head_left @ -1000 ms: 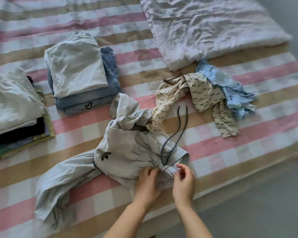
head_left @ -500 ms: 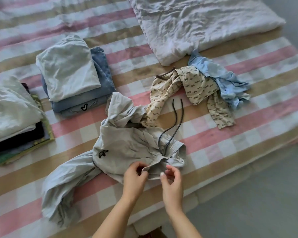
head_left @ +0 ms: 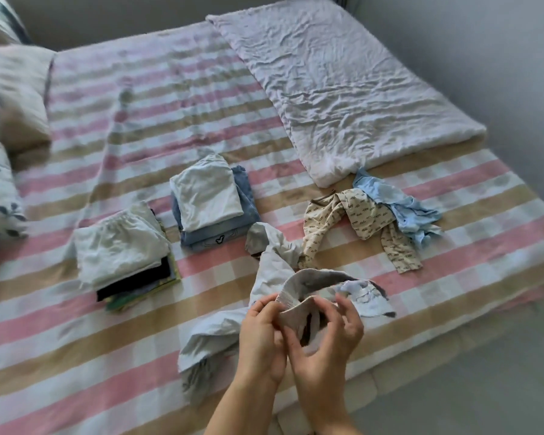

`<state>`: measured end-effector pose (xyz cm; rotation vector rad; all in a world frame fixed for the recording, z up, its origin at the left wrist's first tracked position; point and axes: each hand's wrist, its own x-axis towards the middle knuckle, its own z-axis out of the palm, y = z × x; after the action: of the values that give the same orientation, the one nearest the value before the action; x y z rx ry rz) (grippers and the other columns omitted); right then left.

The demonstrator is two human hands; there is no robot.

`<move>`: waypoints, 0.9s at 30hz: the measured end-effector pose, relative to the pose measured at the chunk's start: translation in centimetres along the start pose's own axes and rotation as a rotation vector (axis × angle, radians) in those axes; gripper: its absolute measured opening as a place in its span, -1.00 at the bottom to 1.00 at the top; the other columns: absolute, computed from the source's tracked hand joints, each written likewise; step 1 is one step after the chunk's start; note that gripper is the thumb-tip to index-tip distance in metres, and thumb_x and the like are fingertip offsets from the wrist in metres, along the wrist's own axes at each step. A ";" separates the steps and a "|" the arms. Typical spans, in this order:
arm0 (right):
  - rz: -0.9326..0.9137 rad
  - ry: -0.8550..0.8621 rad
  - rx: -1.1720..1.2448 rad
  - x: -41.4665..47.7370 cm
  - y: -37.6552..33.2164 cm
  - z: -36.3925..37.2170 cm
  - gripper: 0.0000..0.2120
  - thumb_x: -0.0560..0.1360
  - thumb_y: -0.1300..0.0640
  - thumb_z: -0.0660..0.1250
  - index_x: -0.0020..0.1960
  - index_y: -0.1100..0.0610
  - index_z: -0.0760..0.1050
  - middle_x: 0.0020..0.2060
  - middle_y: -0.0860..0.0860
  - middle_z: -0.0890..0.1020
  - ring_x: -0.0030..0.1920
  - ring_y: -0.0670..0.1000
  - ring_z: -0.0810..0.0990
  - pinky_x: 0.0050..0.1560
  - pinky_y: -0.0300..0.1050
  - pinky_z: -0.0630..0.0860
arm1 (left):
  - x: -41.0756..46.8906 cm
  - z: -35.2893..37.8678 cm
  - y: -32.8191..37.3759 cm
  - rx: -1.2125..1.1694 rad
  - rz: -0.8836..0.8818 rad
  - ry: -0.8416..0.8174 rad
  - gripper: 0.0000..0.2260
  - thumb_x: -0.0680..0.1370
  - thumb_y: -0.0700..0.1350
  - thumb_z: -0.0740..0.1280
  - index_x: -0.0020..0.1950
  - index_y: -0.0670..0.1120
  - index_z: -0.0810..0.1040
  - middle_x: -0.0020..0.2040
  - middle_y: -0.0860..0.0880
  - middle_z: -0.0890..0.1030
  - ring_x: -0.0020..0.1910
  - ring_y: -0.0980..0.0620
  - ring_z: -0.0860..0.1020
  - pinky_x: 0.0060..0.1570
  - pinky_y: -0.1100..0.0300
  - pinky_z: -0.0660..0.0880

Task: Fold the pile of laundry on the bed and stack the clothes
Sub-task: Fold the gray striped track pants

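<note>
both hands pinch the waistband of the grey pants [head_left: 274, 277], lifted off the bed [head_left: 76, 356]: left hand [head_left: 259, 337] closed on the near edge, right hand [head_left: 327, 337] gripping with thumb and forefinger, other fingers spread. the pant legs trail onto the sheet, blurred. two folded stacks [head_left: 208, 196] lie beyond; unfolded clothes [head_left: 374, 218] sit to the right.

The bed [head_left: 139, 324] wore a sheet checked in pink, tan and white. A crumpled white quilt [head_left: 343, 89] lay along its far right side. Pillows [head_left: 10, 98] sat at the left edge. Two folded stacks rested mid-bed: one topped in white over dark layers [head_left: 120, 246], and just beside it one of white on blue denim [head_left: 208, 196]. Nearer the right lay a cream patterned garment [head_left: 361, 221] touching a light blue one [head_left: 402, 208], and a pale grey garment [head_left: 208, 337] sprawled at the near edge.
</note>
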<state>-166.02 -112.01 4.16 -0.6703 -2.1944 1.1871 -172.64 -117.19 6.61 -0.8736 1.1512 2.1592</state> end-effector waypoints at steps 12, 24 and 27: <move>-0.187 -0.309 0.355 3.9 -14.8 -2.8 -0.54 0.31 0.00 0.44 0.17 0.00 0.43 0.08 -0.11 0.52 0.15 -0.08 0.50 0.15 -0.21 0.43 | -12.4 2.7 10.3 -0.245 0.348 -0.094 -0.87 0.52 -0.35 0.16 0.01 -0.23 0.46 -0.27 -0.19 0.58 -0.33 -0.06 0.59 -0.39 0.16 0.57; -0.124 -0.564 0.546 6.1 -18.6 -3.3 -0.68 0.49 0.32 0.30 -0.22 -0.07 0.65 -0.27 -0.10 0.70 -0.25 -0.17 0.65 -0.25 -0.43 0.46 | -15.5 -0.8 11.9 -0.021 0.574 -0.151 -0.81 0.55 -0.36 0.18 -0.07 -0.22 0.58 -0.25 -0.13 0.65 -0.25 0.00 0.60 -0.24 0.21 0.57; -0.150 -0.661 0.528 7.4 -19.6 -3.1 -0.71 0.50 0.36 0.28 -0.17 0.01 0.64 -0.27 -0.10 0.70 -0.25 -0.17 0.63 -0.23 -0.40 0.47 | -15.2 -2.3 13.6 0.209 0.746 -0.049 -0.78 0.53 -0.39 0.20 -0.16 -0.18 0.58 -0.30 -0.07 0.61 -0.31 0.05 0.55 -0.32 0.26 0.51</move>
<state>-172.54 -114.95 24.11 0.1335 -2.1940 2.0002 -171.75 -128.18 23.86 -0.3079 1.8463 2.5215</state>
